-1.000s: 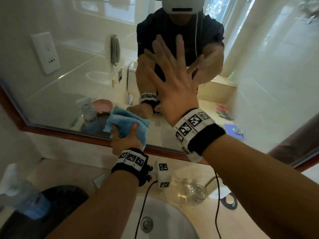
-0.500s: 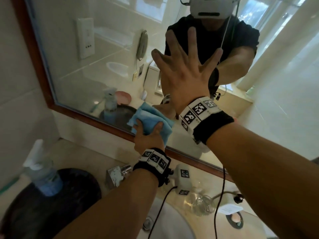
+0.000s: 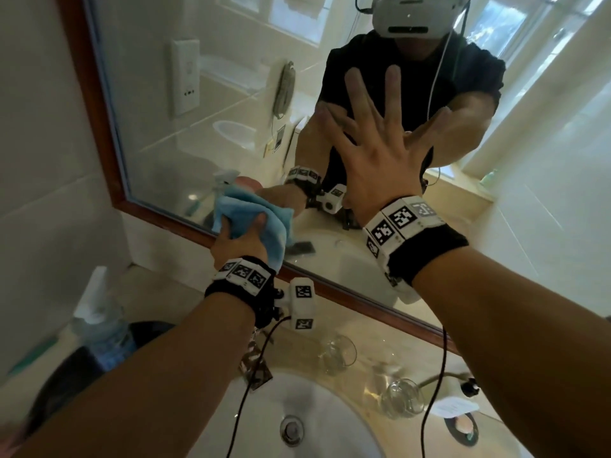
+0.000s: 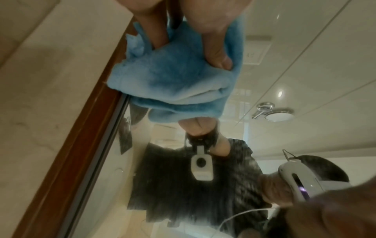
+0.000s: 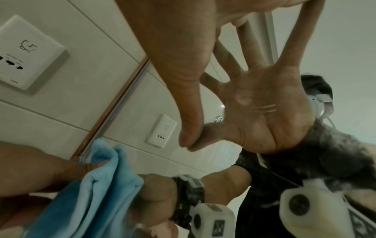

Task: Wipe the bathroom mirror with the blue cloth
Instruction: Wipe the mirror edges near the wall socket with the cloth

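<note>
Low near the frame, the left hand (image 3: pixel 243 241) pinches the bunched blue cloth (image 3: pixel 251 216) against the mirror (image 3: pixel 198 133) to wipe, while the right hand (image 3: pixel 380 153), fingers spread, braces flat on the glass.

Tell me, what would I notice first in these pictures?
Probably the right hand, fingers spread wide and flat on the mirror, meeting its own reflection. Lower left, the left hand grips a bunched blue cloth against the glass near the wooden frame.

Pale tiled wall (image 3: pixel 39 160), white wall socket (image 5: pixel 26 53), beige countertop (image 3: pixel 347 328), white basin (image 3: pixel 317 408), possibly daylit
</note>
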The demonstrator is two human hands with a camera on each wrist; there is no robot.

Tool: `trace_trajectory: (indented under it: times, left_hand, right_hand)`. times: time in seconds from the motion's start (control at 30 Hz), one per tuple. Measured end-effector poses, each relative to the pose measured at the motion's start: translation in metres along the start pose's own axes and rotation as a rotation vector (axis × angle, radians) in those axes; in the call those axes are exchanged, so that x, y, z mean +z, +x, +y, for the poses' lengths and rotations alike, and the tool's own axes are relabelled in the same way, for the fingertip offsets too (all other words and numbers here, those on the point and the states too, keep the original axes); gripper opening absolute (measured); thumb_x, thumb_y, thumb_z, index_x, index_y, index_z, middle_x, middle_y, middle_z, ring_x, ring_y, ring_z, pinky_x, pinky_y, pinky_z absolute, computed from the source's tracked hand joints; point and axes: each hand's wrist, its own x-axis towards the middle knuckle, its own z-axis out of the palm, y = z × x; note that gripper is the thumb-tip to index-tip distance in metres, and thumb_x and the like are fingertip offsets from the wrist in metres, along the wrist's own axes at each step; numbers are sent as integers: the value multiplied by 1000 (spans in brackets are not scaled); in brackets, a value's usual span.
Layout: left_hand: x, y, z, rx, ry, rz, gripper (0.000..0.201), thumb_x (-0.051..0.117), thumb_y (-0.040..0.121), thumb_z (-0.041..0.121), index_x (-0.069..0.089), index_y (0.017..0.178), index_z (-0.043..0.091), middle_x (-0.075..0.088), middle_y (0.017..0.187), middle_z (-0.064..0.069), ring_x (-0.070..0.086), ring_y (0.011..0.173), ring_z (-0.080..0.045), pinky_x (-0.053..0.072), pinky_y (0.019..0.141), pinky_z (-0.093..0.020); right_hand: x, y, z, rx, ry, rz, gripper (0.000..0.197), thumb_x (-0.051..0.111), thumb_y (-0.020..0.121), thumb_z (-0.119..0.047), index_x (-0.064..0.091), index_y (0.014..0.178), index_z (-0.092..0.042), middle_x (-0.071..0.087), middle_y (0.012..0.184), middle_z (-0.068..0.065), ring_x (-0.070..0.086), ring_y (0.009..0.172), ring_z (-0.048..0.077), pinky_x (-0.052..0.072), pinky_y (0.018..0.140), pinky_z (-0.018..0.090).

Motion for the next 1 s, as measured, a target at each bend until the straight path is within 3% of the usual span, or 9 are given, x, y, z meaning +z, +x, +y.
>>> trace_trajectory:
  times: [0.1,0.2,0.3,0.43,0.53,0.7,0.8,0.87,1.0]
  left_hand:
    - [-10,16,8,13,-41,9,70,83,70,42,58,134,28,62,128,-1,59,113,-23,45,92,-25]
    - [-21,30,15,44,-53,-6,66,83,71,39,59,132,28,63,123,0,57,102,-15,43,88,-23]
    - [-35,52,26,90,-58,1,66,82,73,39,58,133,28,62,127,-1,58,109,-18,44,92,-25]
    - [-45,70,31,108,-27,-28,64,80,75,41,57,133,28,60,129,1,57,112,-19,44,95,-28]
    - [-47,72,29,129,-11,-30,70,81,72,46,55,135,31,60,132,-1,57,118,-24,45,100,-31]
    - [-46,75,28,121,10,-19,72,79,74,45,53,138,27,58,135,-4,55,122,-27,43,105,-36]
    - [-46,74,31,102,71,9,72,79,74,47,53,138,26,58,131,-3,56,120,-28,43,98,-30]
    - [-49,74,28,126,97,20,74,77,73,52,51,139,29,59,131,-2,56,121,-27,44,101,-34]
    - [-51,75,27,143,94,40,73,76,74,51,52,138,27,60,132,-4,57,120,-27,46,102,-38]
  right_hand:
    - [-7,-4,-8,49,-82,23,97,68,80,-25,5,152,-41,-4,163,5,-4,147,41,3,98,83]
    - [-13,-8,-14,58,-127,29,101,73,78,-24,6,152,-41,-1,163,6,-2,147,44,7,95,84]
    - [-8,-4,-12,74,-124,-20,102,74,77,-31,6,153,-40,-2,163,8,-4,147,43,1,97,84]
    - [0,-1,-8,62,-43,-39,96,66,80,-37,4,152,-42,-10,162,0,-16,148,28,9,109,72]
    - [0,-3,-13,82,-2,42,93,70,79,-33,13,152,-41,-5,162,-3,-26,145,19,-11,113,62]
    - [-15,7,-45,67,-79,-14,89,62,83,-21,9,154,-33,-2,163,9,-7,145,47,-1,106,76]
    - [-14,33,-70,-50,-25,-9,66,35,91,-41,17,154,-32,5,163,9,-8,147,38,-15,110,65]
    - [-13,52,-91,-90,16,-37,73,8,90,-67,23,152,-33,12,162,8,-4,146,37,-20,107,63]
    - [-13,69,-117,-94,44,-72,82,22,79,-73,19,152,-35,0,163,6,-7,147,40,-2,102,79]
